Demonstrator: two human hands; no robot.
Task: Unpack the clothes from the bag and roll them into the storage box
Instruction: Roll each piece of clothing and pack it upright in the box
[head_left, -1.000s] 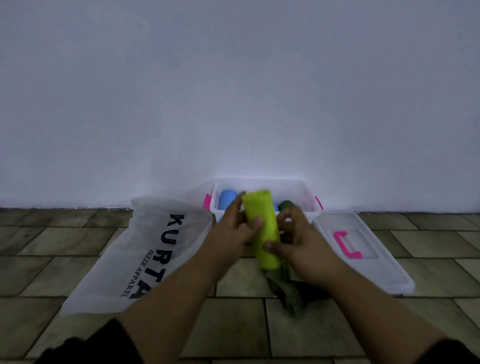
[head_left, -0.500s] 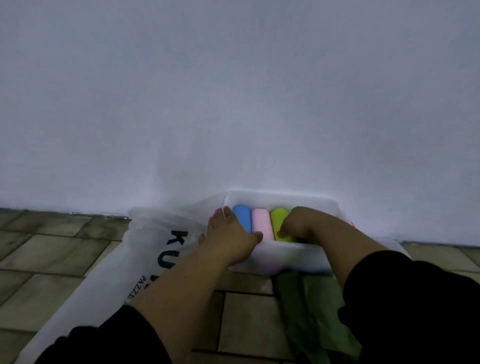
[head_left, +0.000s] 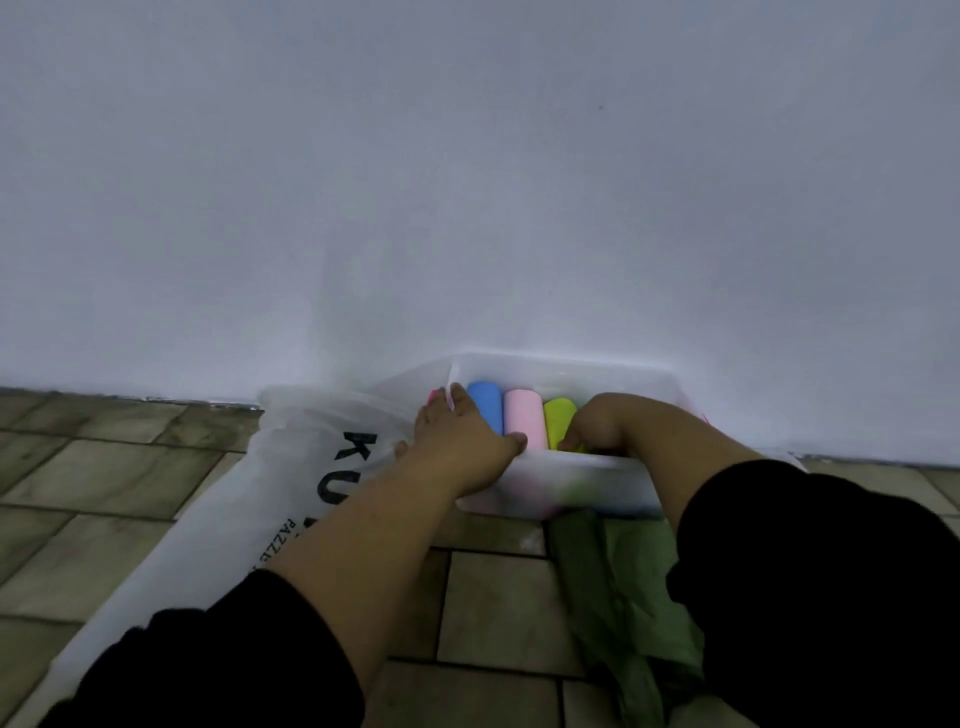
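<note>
Surroundings: plain pale wall (head_left: 467, 182) standing over a tiled floor (head_left: 104, 478).
The wall fills the upper half of the view, evenly painted in a bluish white, with one small dark speck (head_left: 601, 107) high up, right of centre. It meets the floor along a dark, slightly uneven joint (head_left: 130, 398) running from the left edge towards the middle, and again at the far right. The floor is laid in rectangular brownish-olive tiles with a mottled surface, set in staggered rows and divided by dark grout lines (head_left: 445, 605). A pale fleck (head_left: 530, 542) lies on one tile near the middle, possibly a chip or debris; the light is too dim to tell.
</note>
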